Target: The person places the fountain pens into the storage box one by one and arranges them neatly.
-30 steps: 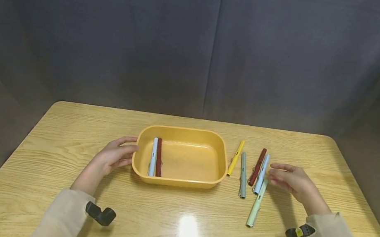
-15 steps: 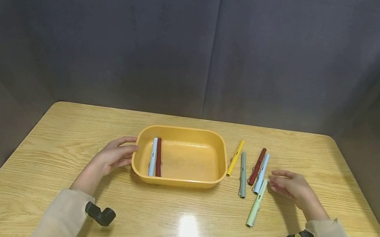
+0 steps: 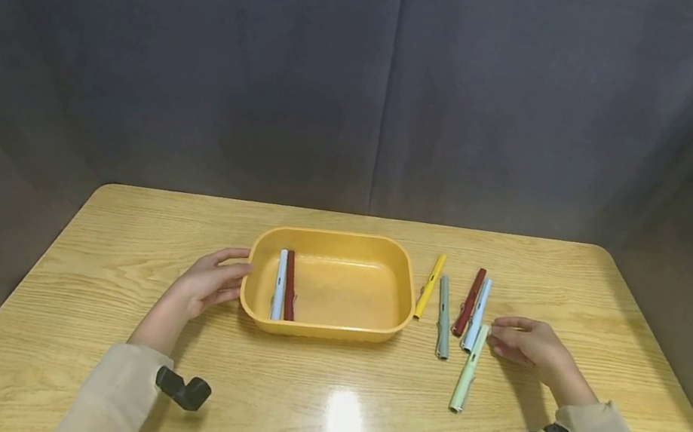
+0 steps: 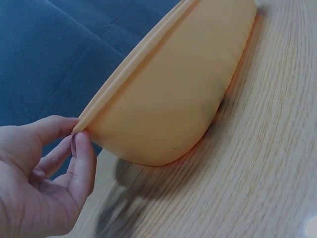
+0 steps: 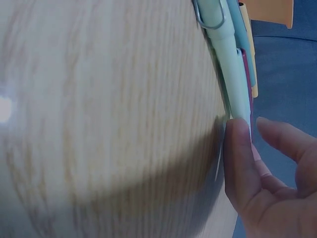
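Note:
My left hand point(image 3: 207, 283) pinches the rim of an orange-yellow plastic bin point(image 4: 163, 99) at its left end, thumb and fingertips on either side of the edge. Inside the bin, a light blue pen point(image 3: 280, 285) and a dark red pen point(image 3: 290, 287) lie side by side at the left. My right hand point(image 3: 528, 343) is at the upper end of a pale green pen point(image 3: 468, 370). In the right wrist view its fingers point(image 5: 241, 158) reach that pen's end, while the thumb point(image 5: 282, 136) stands apart. Whether they touch the pen, I cannot tell.
Right of the bin lie a yellow pen point(image 3: 429, 288), a grey-green pen point(image 3: 444, 318), another dark red pen point(image 3: 469, 302) and another light blue pen point(image 3: 476, 316). The wooden table point(image 3: 258, 415) has a dark cloth point(image 3: 273, 81) behind it.
My right hand has shifted slightly down, from beside the right-hand light blue pen to the pale green pen's upper end. The left hand and the bin have stayed put.

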`<action>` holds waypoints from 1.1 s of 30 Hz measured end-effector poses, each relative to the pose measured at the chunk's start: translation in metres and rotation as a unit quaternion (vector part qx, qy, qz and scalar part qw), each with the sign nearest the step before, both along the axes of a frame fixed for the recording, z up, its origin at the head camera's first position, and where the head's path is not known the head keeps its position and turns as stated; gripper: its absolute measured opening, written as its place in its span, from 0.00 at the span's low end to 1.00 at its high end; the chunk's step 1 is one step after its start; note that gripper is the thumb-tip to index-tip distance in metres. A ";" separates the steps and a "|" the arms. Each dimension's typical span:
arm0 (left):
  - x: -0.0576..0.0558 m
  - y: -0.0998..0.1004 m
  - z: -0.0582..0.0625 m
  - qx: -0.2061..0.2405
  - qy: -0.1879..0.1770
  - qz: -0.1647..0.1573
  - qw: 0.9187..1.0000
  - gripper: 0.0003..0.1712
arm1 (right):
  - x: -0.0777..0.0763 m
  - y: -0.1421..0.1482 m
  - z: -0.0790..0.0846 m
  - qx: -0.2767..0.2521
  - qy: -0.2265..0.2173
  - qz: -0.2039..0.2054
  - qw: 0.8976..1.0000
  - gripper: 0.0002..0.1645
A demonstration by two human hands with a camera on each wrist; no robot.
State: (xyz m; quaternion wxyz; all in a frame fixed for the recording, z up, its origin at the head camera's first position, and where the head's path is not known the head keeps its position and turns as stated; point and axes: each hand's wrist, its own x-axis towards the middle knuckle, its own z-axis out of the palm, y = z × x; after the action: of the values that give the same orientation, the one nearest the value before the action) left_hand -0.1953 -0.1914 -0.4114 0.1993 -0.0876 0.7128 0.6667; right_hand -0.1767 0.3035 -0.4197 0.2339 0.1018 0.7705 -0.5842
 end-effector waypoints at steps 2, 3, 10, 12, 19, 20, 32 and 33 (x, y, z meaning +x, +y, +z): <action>0.000 0.000 0.000 0.000 -0.001 0.002 1.000 0.34 | 0.001 -0.002 0.000 0.001 0.000 -0.003 1.000 0.31; 0.000 0.000 0.000 -0.001 -0.001 0.003 1.000 0.34 | 0.002 -0.003 -0.001 0.002 -0.001 -0.005 1.000 0.31; 0.000 0.000 -0.001 -0.001 0.000 0.005 1.000 0.33 | 0.003 -0.010 0.001 0.033 0.003 -0.003 0.999 0.31; 0.000 0.000 -0.001 0.000 0.001 0.005 1.000 0.33 | 0.002 -0.011 0.000 0.042 0.005 -0.001 0.999 0.31; 0.000 0.001 0.000 -0.003 0.001 0.003 1.000 0.34 | 0.000 -0.016 -0.002 0.061 0.004 -0.011 0.998 0.32; 0.000 0.001 0.000 -0.004 0.001 0.003 1.000 0.34 | 0.000 -0.017 -0.003 0.067 0.004 -0.010 0.998 0.33; -0.001 0.001 -0.001 -0.006 -0.005 0.007 1.000 0.34 | -0.003 -0.022 -0.003 0.130 0.026 -0.002 0.991 0.27; -0.001 0.001 -0.001 -0.007 -0.004 0.007 1.000 0.34 | -0.004 -0.022 -0.003 0.132 0.029 -0.001 0.991 0.27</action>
State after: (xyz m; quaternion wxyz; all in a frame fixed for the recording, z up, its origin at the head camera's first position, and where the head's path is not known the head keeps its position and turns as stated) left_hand -0.1965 -0.1906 -0.4120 0.1969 -0.0970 0.7159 0.6628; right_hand -0.1803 0.2815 -0.4224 0.1949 0.1158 0.8474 -0.4802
